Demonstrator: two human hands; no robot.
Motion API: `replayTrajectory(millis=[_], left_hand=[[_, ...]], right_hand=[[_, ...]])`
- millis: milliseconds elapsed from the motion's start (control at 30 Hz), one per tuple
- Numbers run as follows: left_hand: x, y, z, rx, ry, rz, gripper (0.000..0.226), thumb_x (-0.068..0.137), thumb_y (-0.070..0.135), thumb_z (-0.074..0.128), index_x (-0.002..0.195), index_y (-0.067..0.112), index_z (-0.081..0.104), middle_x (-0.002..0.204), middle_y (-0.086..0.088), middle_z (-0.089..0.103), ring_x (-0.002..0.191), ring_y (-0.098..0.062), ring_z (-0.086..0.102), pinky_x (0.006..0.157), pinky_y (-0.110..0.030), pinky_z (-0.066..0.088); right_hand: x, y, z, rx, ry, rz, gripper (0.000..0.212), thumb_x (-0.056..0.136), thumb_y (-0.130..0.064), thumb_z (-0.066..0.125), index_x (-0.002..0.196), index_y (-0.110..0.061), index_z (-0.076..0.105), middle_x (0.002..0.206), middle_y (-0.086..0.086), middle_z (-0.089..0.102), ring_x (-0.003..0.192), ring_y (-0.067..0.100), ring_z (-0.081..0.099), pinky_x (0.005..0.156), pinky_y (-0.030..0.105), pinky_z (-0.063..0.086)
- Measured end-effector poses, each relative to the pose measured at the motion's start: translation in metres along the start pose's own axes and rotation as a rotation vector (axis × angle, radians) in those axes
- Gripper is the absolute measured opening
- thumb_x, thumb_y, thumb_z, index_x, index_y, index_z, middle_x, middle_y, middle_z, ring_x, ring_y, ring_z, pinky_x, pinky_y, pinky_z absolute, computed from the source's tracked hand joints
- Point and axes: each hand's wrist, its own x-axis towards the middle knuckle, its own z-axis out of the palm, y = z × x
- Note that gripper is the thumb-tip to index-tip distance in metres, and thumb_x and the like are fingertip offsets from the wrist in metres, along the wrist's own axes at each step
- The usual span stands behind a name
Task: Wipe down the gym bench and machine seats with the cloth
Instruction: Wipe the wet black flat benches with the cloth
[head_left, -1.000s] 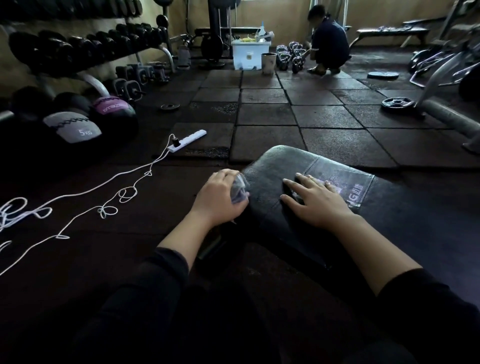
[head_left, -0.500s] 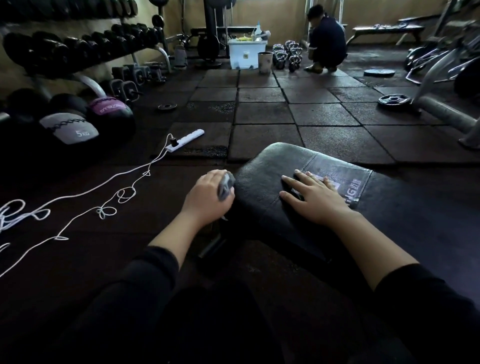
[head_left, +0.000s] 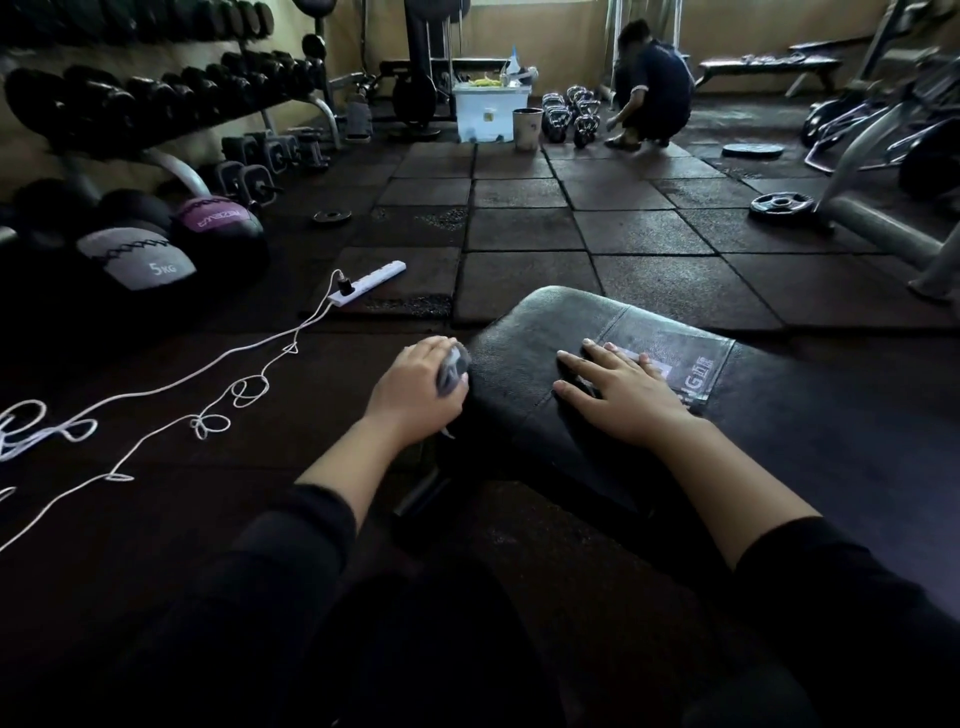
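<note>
Left hand (head_left: 415, 392) fingers curled round cloth (head_left: 453, 370) at bench (head_left: 524, 332) edge | right hand (head_left: 631, 397) fingers spread flat on bench

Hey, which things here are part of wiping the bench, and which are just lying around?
Part of the job:
cloth, gripped in the left hand
bench, with the right hand flat on it

Just lying around:
power strip and its white cord
medicine balls
weight plate
kettlebells
white bin

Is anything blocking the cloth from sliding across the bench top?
Only the right hand, resting flat mid-pad. The left hand holds the cloth at the bench pad's left edge; nothing else lies on it.
</note>
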Motion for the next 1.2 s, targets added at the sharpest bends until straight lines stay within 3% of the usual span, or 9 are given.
replayTrajectory(millis=[167,333,433,567,667,800,933,1033,1200], left_hand=[[0.025,0.047,0.017,0.156,-0.071,0.046,0.070,0.086,0.053,0.041,0.140,0.010,0.047,0.148,-0.004,0.042,0.137,-0.023,0.032,0.118,-0.030,0.012],[0.001,0.056,0.027,0.061,0.017,0.196,0.091,0.072,0.075,0.035,0.136,0.012,0.054,0.143,0.001,0.049,0.136,-0.017,0.038,0.118,-0.028,0.019],[0.002,0.054,0.023,0.008,-0.022,0.167,0.101,0.069,0.083,0.031,0.138,0.013,0.052,0.146,0.003,0.045,0.139,-0.014,0.032,0.120,-0.029,0.012],[0.012,0.081,0.032,-0.065,-0.049,0.117,0.097,0.078,0.069,0.006,0.138,0.007,0.052,0.146,-0.008,0.045,0.141,-0.019,0.029,0.117,-0.029,-0.001],[0.017,0.095,0.028,-0.167,-0.156,0.134,0.075,0.088,0.042,0.007,0.144,0.005,0.040,0.153,-0.011,0.035,0.144,-0.019,0.023,0.117,-0.033,-0.006],[0.017,0.060,0.018,-0.206,0.029,0.053,0.046,0.102,0.021,0.025,0.136,0.002,0.050,0.146,-0.015,0.045,0.139,-0.026,0.036,0.118,-0.045,0.017],[0.013,0.022,0.013,-0.072,-0.089,-0.162,0.043,0.102,0.033,0.039,0.143,0.022,0.046,0.153,0.005,0.038,0.142,-0.012,0.029,0.117,-0.033,0.019],[0.006,0.023,0.013,-0.017,-0.133,-0.159,0.047,0.101,0.036,0.041,0.147,0.028,0.038,0.156,0.012,0.029,0.144,-0.009,0.023,0.114,-0.034,0.027],[0.002,0.037,0.001,0.058,-0.158,-0.185,0.047,0.101,0.035,0.041,0.147,0.026,0.038,0.156,0.008,0.031,0.144,-0.013,0.025,0.110,-0.036,0.034]], right_hand=[[0.001,0.003,0.000,0.023,-0.011,-0.018,0.057,0.094,-0.059,0.035,0.147,-0.042,0.024,0.160,-0.006,0.009,0.147,0.012,0.001,0.119,0.040,-0.005],[-0.004,0.023,-0.006,0.108,-0.030,-0.098,0.050,0.095,-0.051,0.043,0.143,-0.044,0.033,0.158,-0.009,0.017,0.146,0.007,0.007,0.119,0.033,-0.002],[-0.005,0.024,-0.008,0.127,-0.026,-0.110,0.047,0.097,-0.044,0.044,0.143,-0.041,0.035,0.158,-0.008,0.020,0.146,0.007,0.009,0.119,0.034,-0.001],[-0.004,0.014,-0.011,0.232,0.057,-0.081,0.041,0.100,-0.032,0.043,0.139,-0.024,0.047,0.151,0.001,0.036,0.142,0.013,0.025,0.118,0.036,0.012],[-0.005,0.001,-0.015,0.348,0.153,-0.050,0.044,0.099,-0.033,0.044,0.140,-0.016,0.046,0.145,0.005,0.043,0.133,0.019,0.040,0.111,0.031,0.028],[0.002,-0.027,-0.015,0.381,0.211,-0.081,0.051,0.097,-0.039,0.045,0.141,-0.015,0.042,0.144,0.005,0.042,0.130,0.025,0.043,0.108,0.037,0.034],[0.014,-0.063,-0.018,0.193,0.125,-0.053,0.066,0.086,-0.064,0.047,0.139,-0.025,0.042,0.139,0.005,0.046,0.124,0.031,0.045,0.100,0.041,0.040],[0.019,-0.081,-0.018,0.013,0.002,-0.017,0.060,0.085,-0.057,0.052,0.139,-0.035,0.038,0.136,0.009,0.043,0.119,0.036,0.042,0.096,0.042,0.039],[0.023,-0.086,-0.023,0.026,-0.116,0.073,0.054,0.085,-0.047,0.053,0.137,-0.047,0.038,0.145,0.007,0.032,0.119,0.039,0.039,0.099,0.047,0.035]])
